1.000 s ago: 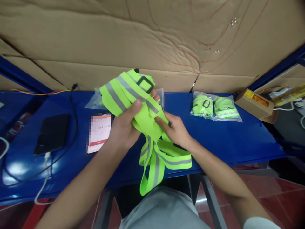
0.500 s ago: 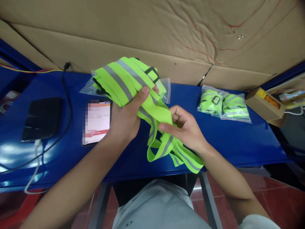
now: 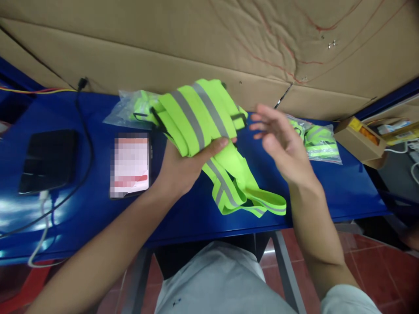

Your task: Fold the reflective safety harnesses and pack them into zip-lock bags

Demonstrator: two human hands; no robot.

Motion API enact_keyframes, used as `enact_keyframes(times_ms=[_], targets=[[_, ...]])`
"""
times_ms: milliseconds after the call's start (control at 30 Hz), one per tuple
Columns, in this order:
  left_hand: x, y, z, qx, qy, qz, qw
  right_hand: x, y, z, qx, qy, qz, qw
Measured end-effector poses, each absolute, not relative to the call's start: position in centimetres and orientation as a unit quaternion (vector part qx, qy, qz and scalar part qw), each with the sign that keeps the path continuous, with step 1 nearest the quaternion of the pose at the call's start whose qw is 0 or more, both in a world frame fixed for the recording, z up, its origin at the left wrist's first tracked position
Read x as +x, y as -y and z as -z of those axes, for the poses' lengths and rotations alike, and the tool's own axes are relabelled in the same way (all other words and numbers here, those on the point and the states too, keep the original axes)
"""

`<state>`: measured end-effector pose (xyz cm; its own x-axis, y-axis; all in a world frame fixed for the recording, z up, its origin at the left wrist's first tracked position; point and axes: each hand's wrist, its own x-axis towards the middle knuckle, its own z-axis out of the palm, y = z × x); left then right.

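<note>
A neon-yellow reflective strap with grey stripes and black buckles is folded into a flat bundle above the table. My left hand grips the bundle from below, its thumb pressed across the front. Loose loops of the same strap hang down to the right over the blue surface. My right hand is off the strap, just to the right of the bundle, with fingers apart and nothing in them. Behind the bundle, to its left, lies a clear plastic bag with more neon-yellow strap in it.
On the blue table, a phone and a black device with a white cable lie to the left. Bagged straps and a small cardboard box are at right. A cardboard-covered wall stands behind.
My right hand has let go of the strap and moved up and to the right, fingers opening. The bundle in my left hand has turned and shifted right.
</note>
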<state>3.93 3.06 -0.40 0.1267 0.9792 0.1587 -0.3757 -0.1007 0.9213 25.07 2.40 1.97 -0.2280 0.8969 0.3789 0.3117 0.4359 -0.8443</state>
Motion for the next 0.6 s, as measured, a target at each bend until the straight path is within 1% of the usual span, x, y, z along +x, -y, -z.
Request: enact_keyframes(times_ms=[67,133,167,233,333,400,500,600], targets=[[3.8,-2.7,0.5,0.522,-0.330,-0.519,0.591,24.9,-2.5,-3.5,-0.394,0.722,-0.344,0.452],[3.8,-2.5,0.6,0.562,-0.325,-0.481,0.589,24.1,-2.9,-4.7,-0.382,0.742,-0.374,0.405],[3.8,-2.5,0.6,0.562,-0.319,-0.475,0.597,23.6,-3.2,-5.0,-0.380,0.749,-0.382,0.387],[4.1,-2.5,0.7,0.509,-0.308,-0.469,0.653,22.7,-3.9,-5.1,-0.377,0.757,-0.366,0.388],[4.7,-2.6,0.9,0.359,-0.295,-0.448,0.764,21.7,-4.7,-4.5,-0.379,0.772,-0.274,0.431],[4.9,-2.7,1.1,0.284,-0.280,-0.409,0.821,21.5,-4.9,-3.9,-0.374,0.789,-0.203,0.443],[4.9,-2.8,1.7,0.240,-0.254,-0.349,0.870,22.4,-4.9,-2.7,-0.338,0.823,-0.123,0.440],[4.8,-2.7,2.5,0.243,-0.212,-0.326,0.888,24.1,-4.6,-1.4,-0.289,0.849,-0.063,0.437]])
